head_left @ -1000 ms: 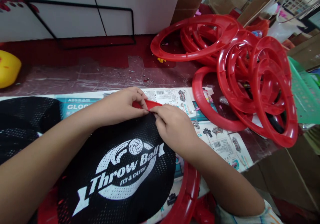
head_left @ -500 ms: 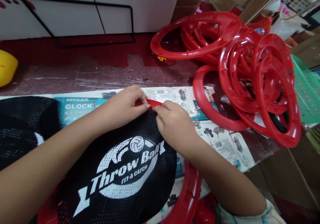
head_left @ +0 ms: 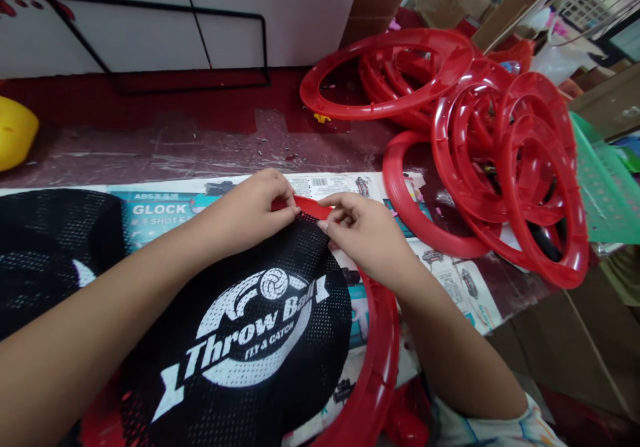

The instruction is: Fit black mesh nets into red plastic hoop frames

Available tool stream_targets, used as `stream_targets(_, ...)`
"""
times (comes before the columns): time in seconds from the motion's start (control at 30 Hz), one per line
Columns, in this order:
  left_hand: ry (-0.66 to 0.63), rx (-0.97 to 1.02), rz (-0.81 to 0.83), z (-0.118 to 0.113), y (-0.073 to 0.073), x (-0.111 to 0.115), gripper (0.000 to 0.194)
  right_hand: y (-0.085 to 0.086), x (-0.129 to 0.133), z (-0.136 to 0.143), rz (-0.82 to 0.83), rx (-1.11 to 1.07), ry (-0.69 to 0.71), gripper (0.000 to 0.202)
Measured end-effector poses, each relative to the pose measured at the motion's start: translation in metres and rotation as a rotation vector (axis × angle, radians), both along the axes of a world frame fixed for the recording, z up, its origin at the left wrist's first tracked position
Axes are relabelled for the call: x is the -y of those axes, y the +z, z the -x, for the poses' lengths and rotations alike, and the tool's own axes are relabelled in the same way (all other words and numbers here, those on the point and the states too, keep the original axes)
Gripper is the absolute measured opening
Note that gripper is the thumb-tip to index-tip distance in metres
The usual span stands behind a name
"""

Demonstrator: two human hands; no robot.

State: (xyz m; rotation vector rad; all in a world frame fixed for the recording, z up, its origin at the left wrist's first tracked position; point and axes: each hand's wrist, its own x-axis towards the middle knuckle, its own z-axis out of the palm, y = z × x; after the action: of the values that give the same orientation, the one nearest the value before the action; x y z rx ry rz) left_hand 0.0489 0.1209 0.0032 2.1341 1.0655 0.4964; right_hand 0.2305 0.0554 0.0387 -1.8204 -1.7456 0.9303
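Note:
A black mesh fabric disc [head_left: 320,340] printed "Throw Ball Fly & Catch" lies over a red plastic ring [head_left: 383,340]. The ring shows along the right, at the lower left and at the top between my hands. My left hand [head_left: 255,210] pinches the top edge of the mesh against the ring between thumb and fingers. Just to the right, my right hand [head_left: 367,237] has its thumb on the mesh edge and its other fingers curled, the index finger lifted over the ring. The mesh edge is stretched between the two hands.
Several red rings [head_left: 510,147] are piled at the right. Another black mesh piece [head_left: 55,260] lies at the left on printed cardboard [head_left: 150,200]. A yellow object [head_left: 15,134] sits at the left edge, a black wire frame [head_left: 230,12] at the back, a green basket [head_left: 605,187] far right.
My right hand has shifted slightly right along the rim, and its index finger and thumb have spread apart. More of the red ring shows between the hands. My left hand stays in place.

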Motion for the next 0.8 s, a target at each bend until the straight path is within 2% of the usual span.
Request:
stream_targets(0.2,-0.006,-0.002,-0.011,0.002,-0.003,0.0,0.018,-0.006,-0.006,-0.007,0.051,-0.115,-0.031,0.022)
stream_targets(0.57,0.009,-0.001,-0.037,0.003,-0.007,0.001,0.019,-0.011,-0.01,-0.013,0.112,-0.257,0.016,0.016)
stream_targets(0.8,0.013,0.007,-0.027,0.001,-0.007,0.0,0.019,-0.012,-0.011,-0.013,0.101,-0.2,0.013,0.014)
